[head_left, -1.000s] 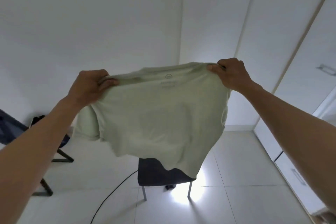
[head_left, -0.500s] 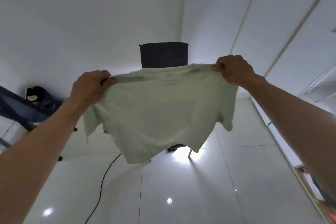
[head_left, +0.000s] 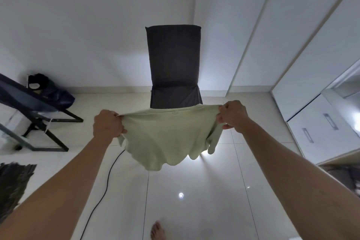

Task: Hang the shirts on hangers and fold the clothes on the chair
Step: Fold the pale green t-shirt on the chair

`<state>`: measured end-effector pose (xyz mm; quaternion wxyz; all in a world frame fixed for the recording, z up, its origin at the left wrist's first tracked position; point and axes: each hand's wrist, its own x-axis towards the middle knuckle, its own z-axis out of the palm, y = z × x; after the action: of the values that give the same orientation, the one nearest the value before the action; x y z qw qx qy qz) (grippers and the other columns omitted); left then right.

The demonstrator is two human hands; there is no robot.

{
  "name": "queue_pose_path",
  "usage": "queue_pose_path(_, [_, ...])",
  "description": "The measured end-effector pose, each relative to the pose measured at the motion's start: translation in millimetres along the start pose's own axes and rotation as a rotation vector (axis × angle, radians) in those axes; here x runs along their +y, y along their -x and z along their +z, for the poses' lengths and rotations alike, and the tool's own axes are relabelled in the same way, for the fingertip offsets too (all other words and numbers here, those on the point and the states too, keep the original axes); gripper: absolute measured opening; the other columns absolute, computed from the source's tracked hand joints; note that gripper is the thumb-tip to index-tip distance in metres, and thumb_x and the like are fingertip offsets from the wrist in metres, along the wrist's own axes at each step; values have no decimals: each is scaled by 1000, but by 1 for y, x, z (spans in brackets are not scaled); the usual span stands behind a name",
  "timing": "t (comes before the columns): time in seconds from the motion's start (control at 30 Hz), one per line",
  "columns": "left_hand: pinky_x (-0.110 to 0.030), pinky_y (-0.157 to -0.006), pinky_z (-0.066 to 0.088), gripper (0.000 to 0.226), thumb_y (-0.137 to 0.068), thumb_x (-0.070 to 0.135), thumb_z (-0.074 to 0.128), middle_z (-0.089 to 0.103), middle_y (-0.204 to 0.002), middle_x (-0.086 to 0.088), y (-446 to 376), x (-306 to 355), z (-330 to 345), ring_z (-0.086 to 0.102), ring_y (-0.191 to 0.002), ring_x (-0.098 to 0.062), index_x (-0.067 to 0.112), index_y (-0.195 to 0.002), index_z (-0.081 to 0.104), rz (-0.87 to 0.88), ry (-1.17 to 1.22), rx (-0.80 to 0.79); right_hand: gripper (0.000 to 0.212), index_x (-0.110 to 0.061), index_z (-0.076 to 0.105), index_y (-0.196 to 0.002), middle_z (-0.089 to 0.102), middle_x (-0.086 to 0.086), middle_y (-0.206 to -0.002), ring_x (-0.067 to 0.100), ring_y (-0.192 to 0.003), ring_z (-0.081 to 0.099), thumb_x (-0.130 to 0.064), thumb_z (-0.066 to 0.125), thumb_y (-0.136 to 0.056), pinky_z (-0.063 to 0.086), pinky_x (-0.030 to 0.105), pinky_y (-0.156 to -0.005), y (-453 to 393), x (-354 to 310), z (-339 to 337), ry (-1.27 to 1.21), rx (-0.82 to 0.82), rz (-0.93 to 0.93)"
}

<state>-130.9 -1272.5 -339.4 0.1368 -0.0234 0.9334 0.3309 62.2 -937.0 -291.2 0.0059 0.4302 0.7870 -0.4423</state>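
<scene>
We hold a pale green shirt (head_left: 167, 138) spread at mid-frame before the dark chair (head_left: 174, 68), our left hand (head_left: 107, 124) and right hand (head_left: 232, 115) each bunching a shoulder in curled fingers. The cloth looks light, soft and floppy, best gripped at the shoulder seams. At right, white drawers (head_left: 319, 128) stay closed, contents hidden.

Both arms outstretched, left hand (head_left: 107, 123) and right hand (head_left: 233, 113) clenched.
</scene>
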Motion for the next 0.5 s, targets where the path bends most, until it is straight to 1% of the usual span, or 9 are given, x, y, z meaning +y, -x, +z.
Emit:
queue_pose_path(0.03, [-49, -73, 62, 11, -79, 19, 62, 73, -73, -16, 4, -5, 9, 73, -73, -34, 13, -72, 68, -5, 34, 23, 23, -3, 68, -101, 74, 17, -94, 31, -75, 73, -19, 53, -100, 64, 45, -70, -2, 8, 4, -25, 37, 7])
queue_pose_path(0.1, [-44, -74, 60, 14, -82, 13, 58, 72, -77, -17, 15, -11, 23, 71, -77, -36, 10, -73, 69, 23, 24, 85, 23, -8, 71, -93, 70, 10, -83, 23, -61, 68, -23, 55, -99, 63, 43, -61, -4, 21, 11, -33, 124, 14])
queue_pose_path(0.17, [-38, -73, 56, 17, -86, 10, 57, 72, -81, -19, 19, -17, 35, 67, -79, -38, 5, -82, 73, 49, -22, 129, 23, -8, 71, -88, 65, 7, -74, 19, -55, 63, -24, 56, -98, 63, 42, -59, -7, 28, 18, -32, 175, 15])
queue_pose_path(0.23, [-35, -70, 48, 18, -88, 11, 57, 71, -85, -21, 15, -24, 45, 65, -80, -39, 3, -88, 74, 40, -53, 129, 24, -9, 70, -85, 62, 4, -70, 25, -59, 65, -24, 56, -97, 63, 45, -65, -14, 33, 26, -18, 170, 18])
queue_pose_path(0.3, [-32, -67, 44, 19, -90, 10, 57, 71, -86, -21, 4, -28, 53, 65, -79, -38, 0, -88, 73, 36, -57, 116, 23, -13, 69, -81, 60, 0, -71, 31, -75, 69, -24, 56, -96, 62, 48, -73, -23, 37, 35, -16, 158, 44])
queue_pose_path(0.37, [-31, -67, 42, 19, -90, 10, 57, 71, -86, -21, -13, -29, 58, 65, -82, -39, 0, -86, 73, 52, -77, 103, 21, -19, 66, -75, 60, -1, -73, 33, -89, 68, -26, 57, -93, 61, 50, -77, -38, 43, 47, -42, 178, 76])
queue_pose_path(0.43, [-31, -68, 40, 19, -90, 10, 58, 70, -87, -21, -27, -28, 65, 65, -84, -40, -1, -84, 72, 65, -91, 97, 20, -20, 64, -73, 61, 1, -74, 36, -92, 67, -27, 56, -91, 60, 50, -79, -52, 44, 58, -76, 197, 95])
queue_pose_path(0.5, [-30, -68, 39, 17, -89, 9, 57, 69, -86, -21, -42, -26, 74, 65, -84, -41, 0, -81, 70, 61, -94, 78, 21, -20, 62, -73, 63, 3, -75, 38, -89, 68, -26, 54, -91, 59, 50, -82, -67, 41, 67, -107, 220, 121])
